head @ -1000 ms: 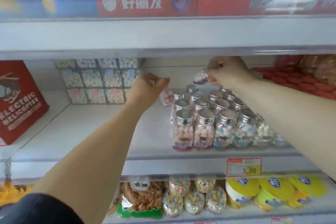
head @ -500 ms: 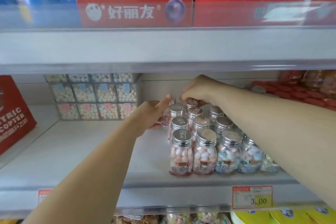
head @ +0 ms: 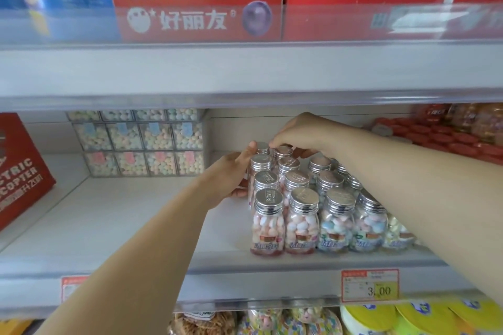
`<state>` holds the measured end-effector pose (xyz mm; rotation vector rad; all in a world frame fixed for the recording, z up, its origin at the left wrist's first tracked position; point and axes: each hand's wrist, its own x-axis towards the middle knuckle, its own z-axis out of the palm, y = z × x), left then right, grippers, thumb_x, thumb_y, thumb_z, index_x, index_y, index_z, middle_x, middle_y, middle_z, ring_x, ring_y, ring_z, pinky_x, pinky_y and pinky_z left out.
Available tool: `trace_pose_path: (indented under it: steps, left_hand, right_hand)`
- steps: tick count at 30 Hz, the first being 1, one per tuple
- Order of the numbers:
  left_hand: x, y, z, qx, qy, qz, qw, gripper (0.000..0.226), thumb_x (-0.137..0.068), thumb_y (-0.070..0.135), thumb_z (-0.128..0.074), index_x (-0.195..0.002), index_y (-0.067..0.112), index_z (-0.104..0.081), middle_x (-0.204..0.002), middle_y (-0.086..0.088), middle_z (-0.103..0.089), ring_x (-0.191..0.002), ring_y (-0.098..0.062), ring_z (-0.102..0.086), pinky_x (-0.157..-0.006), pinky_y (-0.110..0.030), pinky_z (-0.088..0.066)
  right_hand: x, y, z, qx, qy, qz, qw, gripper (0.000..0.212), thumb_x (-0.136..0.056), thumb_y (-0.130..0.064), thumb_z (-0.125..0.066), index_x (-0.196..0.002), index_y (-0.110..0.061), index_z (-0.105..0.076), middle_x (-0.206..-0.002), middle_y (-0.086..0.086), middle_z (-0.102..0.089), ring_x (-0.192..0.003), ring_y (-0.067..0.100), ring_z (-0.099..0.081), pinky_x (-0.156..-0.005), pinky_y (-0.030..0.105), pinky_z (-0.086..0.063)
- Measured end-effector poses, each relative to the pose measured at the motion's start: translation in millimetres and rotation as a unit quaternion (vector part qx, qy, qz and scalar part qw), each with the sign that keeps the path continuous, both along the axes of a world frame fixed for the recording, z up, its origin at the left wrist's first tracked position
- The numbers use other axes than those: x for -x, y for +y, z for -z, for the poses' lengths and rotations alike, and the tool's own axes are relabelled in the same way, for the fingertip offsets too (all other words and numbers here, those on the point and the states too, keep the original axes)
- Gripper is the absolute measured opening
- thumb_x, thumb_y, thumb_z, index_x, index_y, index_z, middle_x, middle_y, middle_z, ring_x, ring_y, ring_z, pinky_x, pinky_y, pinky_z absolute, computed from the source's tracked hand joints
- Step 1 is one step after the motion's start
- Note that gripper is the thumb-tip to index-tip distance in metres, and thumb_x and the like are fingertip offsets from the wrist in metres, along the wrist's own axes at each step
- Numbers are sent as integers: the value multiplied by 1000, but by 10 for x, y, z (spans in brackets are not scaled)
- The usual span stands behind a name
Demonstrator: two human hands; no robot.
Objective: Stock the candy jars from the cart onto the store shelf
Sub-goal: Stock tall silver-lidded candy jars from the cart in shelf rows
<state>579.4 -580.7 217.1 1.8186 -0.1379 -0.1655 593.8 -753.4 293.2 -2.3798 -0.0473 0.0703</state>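
Note:
Several clear candy jars [head: 268,226] with silver screw lids stand in rows on the white middle shelf [head: 122,226]. My left hand [head: 228,177] reaches in from the lower left and curls round the side of a jar [head: 260,163] in the left row, thumb up against the rearmost lid [head: 263,147]. My right hand [head: 302,133] comes over from the right, and its fingertips pinch the lid of a back jar [head: 283,151]. The bodies of both back jars are hidden by the rows in front. No cart is in view.
Clear boxes of small candies [head: 136,144] are stacked at the back left, and a red carton [head: 19,168] stands at the far left. Red-lidded jars [head: 449,139] fill the right side. The upper shelf [head: 245,71] hangs low overhead. A price tag [head: 370,285] marks the shelf edge.
Both hands came down from above with a jar each and set them at the back of the group. The view has moved closer to the shelf.

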Motion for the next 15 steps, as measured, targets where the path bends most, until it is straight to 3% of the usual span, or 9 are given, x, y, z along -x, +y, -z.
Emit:
trace_pose_path:
  steps: [3, 4, 6, 8, 9, 11, 13, 15]
  left_hand:
    - [36, -14, -15, -8, -4, -17, 1000, 64, -91, 71, -38, -118, 19, -64, -97, -2, -65, -71, -13, -62, -57, -20, -49]
    - [54, -18, -25, -12, -5, -24, 1000, 63, -92, 69, -37, -119, 19, -63, -98, -2, -65, -71, -13, -62, -56, -19, -49]
    - [109, -16, -33, -24, -7, -34, 999, 60, -94, 67, -37, -120, 19, -61, -102, -4, -65, -74, -14, -62, -54, -18, -49]
    - [172, 15, -37, -29, -6, -40, 999, 61, -93, 68, -37, -123, 19, -58, -112, -6, -65, -83, -17, -63, -61, -23, -53]
    - [194, 43, -22, -28, -7, -50, 998, 62, -92, 68, -38, -125, 19, -56, -116, -4, -63, -89, -18, -63, -69, -28, -55]
    - [343, 115, -34, -26, -17, -89, 996, 56, -93, 66, -40, -126, 22, -53, -119, 2, -60, -99, -18, -62, -88, -41, -56]
    - [554, 202, -60, -29, -44, -137, 989, 51, -94, 65, -42, -125, 27, -54, -120, 4, -61, -110, -20, -60, -100, -49, -49]
    - [915, 266, -113, -49, -87, -150, 984, 35, -98, 56, -43, -121, 32, -55, -117, 7, -63, -113, -16, -60, -101, -45, -48]
  right_hand:
    - [67, -39, -13, 32, -18, -2, 999, 19, -78, -32, -76, -86, -16, -73, -79, 0, -70, -57, 7, -61, -64, 23, -52]
    - [100, -40, -16, 47, -29, -5, 998, 17, -79, -31, -74, -76, -15, -69, -69, -1, -65, -49, 5, -55, -54, 17, -45]
    - [131, -40, -5, 70, -43, -5, 997, 26, -84, -32, -70, -67, -14, -61, -58, -2, -54, -49, 10, -50, -46, 19, -32]
    - [188, -37, -13, 97, -54, -14, 994, 26, -88, -36, -67, -85, -10, -68, -79, 4, -66, -78, 20, -62, -60, 23, -44]
    - [218, -42, -15, 110, -53, -14, 992, 35, -90, -39, -65, -107, -9, -69, -105, 8, -69, -101, 24, -63, -79, 26, -48]
    - [342, -49, -16, 112, -52, -12, 992, 57, -93, -47, -60, -138, -14, -53, -143, 6, -53, -131, 23, -48, -103, 25, -37]
    - [513, -54, 5, 105, -69, -21, 992, 54, -96, -49, -54, -139, -16, -52, -144, 5, -52, -131, 23, -49, -105, 25, -34]
    - [714, -91, 70, 133, -118, -27, 984, 47, -97, -49, -51, -129, -16, -60, -131, 7, -63, -118, 26, -58, -103, 32, -43]
